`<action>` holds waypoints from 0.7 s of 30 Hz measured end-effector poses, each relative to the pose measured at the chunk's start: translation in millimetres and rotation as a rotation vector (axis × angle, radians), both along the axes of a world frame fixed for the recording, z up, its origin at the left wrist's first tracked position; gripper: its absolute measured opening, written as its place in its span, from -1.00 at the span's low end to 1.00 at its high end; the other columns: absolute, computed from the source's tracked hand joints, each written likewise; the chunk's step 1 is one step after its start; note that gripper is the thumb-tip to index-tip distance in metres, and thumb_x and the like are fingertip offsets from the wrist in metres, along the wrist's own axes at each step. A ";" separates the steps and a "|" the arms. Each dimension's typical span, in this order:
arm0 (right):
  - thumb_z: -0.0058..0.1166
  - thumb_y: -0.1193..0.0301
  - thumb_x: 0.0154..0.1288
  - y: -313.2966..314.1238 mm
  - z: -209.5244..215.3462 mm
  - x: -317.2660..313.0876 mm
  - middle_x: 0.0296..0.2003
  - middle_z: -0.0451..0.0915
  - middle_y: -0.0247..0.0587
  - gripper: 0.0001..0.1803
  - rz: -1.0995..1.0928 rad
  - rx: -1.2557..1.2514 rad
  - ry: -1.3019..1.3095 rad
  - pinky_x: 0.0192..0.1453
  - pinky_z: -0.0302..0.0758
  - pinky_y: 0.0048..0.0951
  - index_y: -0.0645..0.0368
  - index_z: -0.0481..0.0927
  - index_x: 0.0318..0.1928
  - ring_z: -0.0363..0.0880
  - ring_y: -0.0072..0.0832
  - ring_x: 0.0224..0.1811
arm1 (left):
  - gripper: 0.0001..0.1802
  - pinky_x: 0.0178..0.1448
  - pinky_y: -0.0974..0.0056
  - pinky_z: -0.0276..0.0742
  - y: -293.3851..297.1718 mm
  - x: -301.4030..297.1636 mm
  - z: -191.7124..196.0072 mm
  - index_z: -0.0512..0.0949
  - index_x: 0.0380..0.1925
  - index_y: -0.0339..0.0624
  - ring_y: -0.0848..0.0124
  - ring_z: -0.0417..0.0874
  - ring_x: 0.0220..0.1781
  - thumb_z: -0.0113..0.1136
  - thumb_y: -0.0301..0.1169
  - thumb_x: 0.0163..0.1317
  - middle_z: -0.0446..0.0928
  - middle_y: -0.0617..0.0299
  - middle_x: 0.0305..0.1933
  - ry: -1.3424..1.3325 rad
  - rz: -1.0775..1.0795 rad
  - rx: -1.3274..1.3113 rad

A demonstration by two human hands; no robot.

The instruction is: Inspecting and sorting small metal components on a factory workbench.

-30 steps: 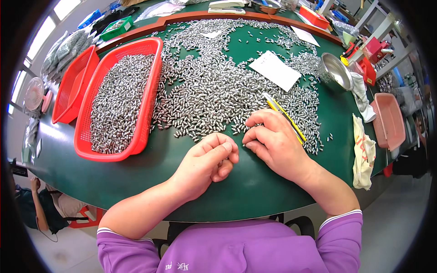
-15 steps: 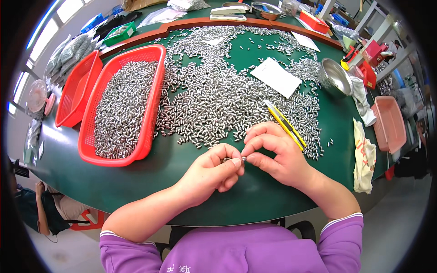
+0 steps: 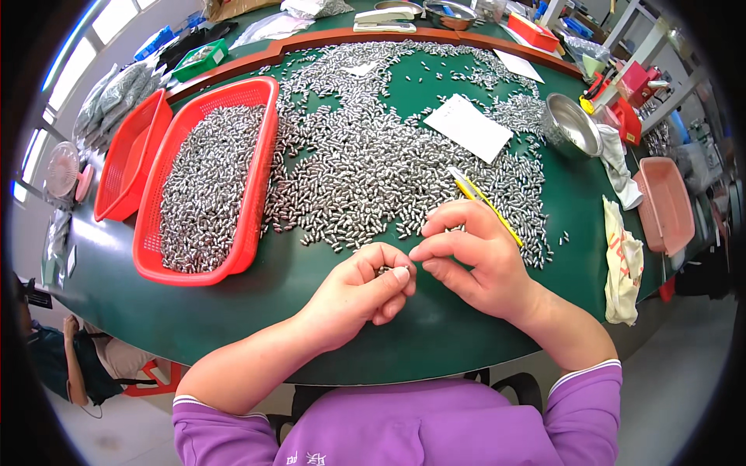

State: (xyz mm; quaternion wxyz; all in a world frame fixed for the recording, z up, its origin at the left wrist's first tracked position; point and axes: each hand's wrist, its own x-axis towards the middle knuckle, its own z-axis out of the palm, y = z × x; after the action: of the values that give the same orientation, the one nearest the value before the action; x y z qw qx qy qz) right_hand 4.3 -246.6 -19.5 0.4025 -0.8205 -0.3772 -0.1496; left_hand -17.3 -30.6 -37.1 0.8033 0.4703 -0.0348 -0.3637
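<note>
My left hand (image 3: 365, 286) is closed over the near edge of the table, with a few small silver metal pieces (image 3: 381, 271) showing between its curled fingers and thumb. Close beside its thumb tip is my right hand (image 3: 478, 260), its thumb and forefinger apart and no piece visible between them. Whether the right forefinger touches the left hand is hard to see. Beyond both hands spreads a wide layer of similar small metal pieces (image 3: 353, 182) with rounded ends. A yellow-and-black utility knife (image 3: 488, 206) lies on them just past my right hand.
On the left stands a red plastic basket (image 3: 268, 140) filled with metal pieces, beside another red basket (image 3: 116, 198). White paper (image 3: 469, 128) rests on the spread. To the right are a metal bowl (image 3: 573, 126), a cloth (image 3: 622, 264) and a pink basin (image 3: 664, 206). A person (image 3: 74, 361) sits at far left.
The small shiny piece between my right thumb and forefinger no longer shows there. Those fingertips have parted slightly; my left hand stays closed in nearly the same place.
</note>
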 end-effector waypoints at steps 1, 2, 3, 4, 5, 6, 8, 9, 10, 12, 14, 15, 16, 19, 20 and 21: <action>0.33 0.48 0.09 0.3 0.5 -0.3 -0.20 0.52 -0.29 -0.83 -0.001 0.000 0.000 0.02 0.49 -0.29 0.08 0.70 -0.25 0.54 -0.30 -0.07 | -0.87 -0.50 0.50 0.16 -0.3 -0.4 -0.6 0.39 -0.12 -0.14 0.60 0.34 -0.51 0.03 -0.35 0.46 0.48 0.25 -0.26 0.007 0.014 -0.011; 0.34 0.49 0.08 1.1 1.3 -0.6 -0.20 0.52 -0.29 -0.82 0.016 -0.005 -0.037 0.01 0.49 -0.29 0.08 0.70 -0.25 0.54 -0.30 -0.07 | -0.87 -0.50 0.50 0.16 -0.4 -0.5 -0.8 0.39 -0.12 -0.14 0.60 0.34 -0.51 0.03 -0.35 0.46 0.48 0.25 -0.26 0.006 0.013 -0.011; 0.34 0.49 0.07 1.6 2.0 -0.8 -0.20 0.52 -0.28 -0.82 0.033 -0.009 -0.074 0.00 0.49 -0.29 0.08 0.69 -0.26 0.54 -0.30 -0.08 | -0.86 -0.50 0.50 0.16 -0.3 -0.6 -1.0 0.39 -0.12 -0.15 0.60 0.33 -0.51 0.02 -0.34 0.47 0.48 0.24 -0.26 -0.001 0.013 -0.013; 0.34 0.49 0.07 1.7 2.3 -0.8 -0.20 0.52 -0.28 -0.82 0.033 -0.009 -0.073 0.00 0.49 -0.29 0.08 0.69 -0.26 0.54 -0.30 -0.08 | -0.86 -0.50 0.50 0.17 -0.1 -0.7 -1.2 0.39 -0.12 -0.16 0.60 0.33 -0.50 0.01 -0.34 0.47 0.48 0.24 -0.25 -0.007 0.013 -0.016; 0.34 0.49 0.05 1.7 2.5 -0.6 -0.20 0.52 -0.29 -0.82 0.028 -0.020 -0.078 0.00 0.49 -0.28 0.07 0.69 -0.27 0.54 -0.30 -0.08 | -0.86 -0.50 0.50 0.17 0.0 -0.6 -0.9 0.39 -0.12 -0.16 0.60 0.33 -0.50 0.01 -0.34 0.47 0.48 0.24 -0.25 -0.006 0.013 -0.016; 0.35 0.50 0.03 1.6 2.6 -0.3 -0.20 0.52 -0.29 -0.81 0.024 -0.030 -0.083 0.00 0.49 -0.28 0.07 0.69 -0.28 0.54 -0.30 -0.08 | -0.86 -0.48 0.49 0.21 0.2 -0.4 -0.2 0.38 -0.11 -0.16 0.61 0.34 -0.50 -0.02 -0.34 0.49 0.47 0.26 -0.25 -0.012 0.004 -0.011; 0.33 0.49 0.03 0.1 2.2 1.7 -0.21 0.52 -0.29 -0.81 -0.002 -0.050 -0.117 -0.05 0.49 -0.28 0.07 0.68 -0.28 0.55 -0.30 -0.12 | -0.86 -0.45 0.48 0.26 0.4 0.1 0.1 0.36 -0.11 -0.16 0.62 0.34 -0.49 -0.05 -0.34 0.50 0.46 0.28 -0.25 -0.019 -0.004 -0.006; 0.32 0.48 0.02 -1.0 2.1 2.7 -0.22 0.51 -0.29 -0.81 -0.028 -0.071 -0.152 -0.10 0.49 -0.29 0.07 0.67 -0.28 0.55 -0.30 -0.17 | -0.87 -0.45 0.48 0.26 0.4 0.3 0.0 0.37 -0.11 -0.16 0.62 0.34 -0.49 -0.05 -0.34 0.50 0.46 0.29 -0.25 -0.031 -0.003 -0.007; 0.32 0.48 0.02 -2.1 2.4 3.4 -0.22 0.51 -0.29 -0.81 -0.028 -0.070 -0.152 -0.10 0.49 -0.29 0.07 0.67 -0.28 0.55 -0.30 -0.17 | -0.87 -0.45 0.48 0.27 0.5 0.3 0.0 0.38 -0.11 -0.16 0.61 0.34 -0.49 -0.06 -0.35 0.50 0.46 0.29 -0.25 -0.043 -0.001 -0.008; 0.31 0.49 0.03 -4.7 3.0 4.3 -0.21 0.52 -0.29 -0.81 -0.117 -0.106 -0.147 -0.07 0.50 -0.27 0.07 0.67 -0.28 0.55 -0.29 -0.16 | -0.87 -0.44 0.48 0.27 0.5 0.2 -1.1 0.39 -0.11 -0.15 0.61 0.35 -0.49 -0.06 -0.35 0.50 0.46 0.29 -0.25 -0.041 0.005 -0.013; 0.30 0.50 0.04 -6.4 2.8 4.3 -0.20 0.53 -0.29 -0.81 -0.148 -0.124 -0.154 -0.05 0.49 -0.25 0.07 0.67 -0.28 0.55 -0.28 -0.15 | -0.88 -0.44 0.48 0.27 0.1 0.5 -1.5 0.39 -0.11 -0.15 0.61 0.35 -0.49 -0.06 -0.36 0.50 0.47 0.28 -0.25 -0.040 0.010 -0.019; 0.30 0.50 0.04 -6.7 2.9 4.2 -0.20 0.53 -0.29 -0.81 -0.155 -0.125 -0.148 -0.04 0.49 -0.24 0.07 0.67 -0.27 0.55 -0.27 -0.15 | -0.88 -0.44 0.48 0.27 -0.1 0.7 -1.4 0.39 -0.11 -0.15 0.62 0.35 -0.49 -0.06 -0.36 0.50 0.47 0.28 -0.25 -0.044 0.009 -0.012; 0.29 0.50 0.04 -6.8 3.1 4.1 -0.20 0.53 -0.29 -0.82 -0.163 -0.125 -0.141 -0.03 0.49 -0.23 0.07 0.67 -0.27 0.54 -0.27 -0.14 | -0.88 -0.44 0.48 0.27 -0.2 0.7 -1.2 0.39 -0.11 -0.15 0.62 0.35 -0.48 -0.05 -0.36 0.50 0.47 0.28 -0.24 -0.048 0.008 -0.004; 0.29 0.49 0.05 -7.0 5.3 3.1 -0.19 0.53 -0.28 -0.79 -0.188 -0.154 -0.152 -0.03 0.48 -0.22 0.07 0.66 -0.23 0.53 -0.25 -0.13 | -0.87 -0.44 0.49 0.28 -0.5 0.3 0.4 0.39 -0.11 -0.16 0.63 0.35 -0.49 -0.04 -0.36 0.49 0.48 0.28 -0.24 -0.066 0.023 0.049; 0.29 0.49 0.05 -7.6 6.3 3.0 -0.19 0.53 -0.28 -0.79 -0.188 -0.154 -0.154 -0.03 0.48 -0.22 0.07 0.66 -0.23 0.53 -0.25 -0.13 | -0.87 -0.44 0.49 0.28 -0.6 -0.2 0.7 0.39 -0.11 -0.16 0.63 0.35 -0.49 -0.04 -0.36 0.49 0.48 0.28 -0.24 -0.067 0.023 0.049; 0.29 0.49 0.05 -8.7 7.4 3.1 -0.19 0.52 -0.28 -0.76 -0.231 -0.173 -0.151 -0.02 0.48 -0.22 0.07 0.65 -0.20 0.53 -0.25 -0.12 | -0.88 -0.45 0.50 0.26 -0.6 -0.8 0.9 0.40 -0.11 -0.15 0.63 0.34 -0.50 -0.02 -0.36 0.48 0.48 0.28 -0.25 -0.087 0.028 0.055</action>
State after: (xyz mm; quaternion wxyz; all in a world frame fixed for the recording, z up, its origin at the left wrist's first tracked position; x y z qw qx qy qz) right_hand 7.5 -255.3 -12.1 0.2808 -0.8765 -0.3211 -0.2233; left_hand -18.1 -31.2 -36.2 0.7929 0.5078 -0.0532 -0.3325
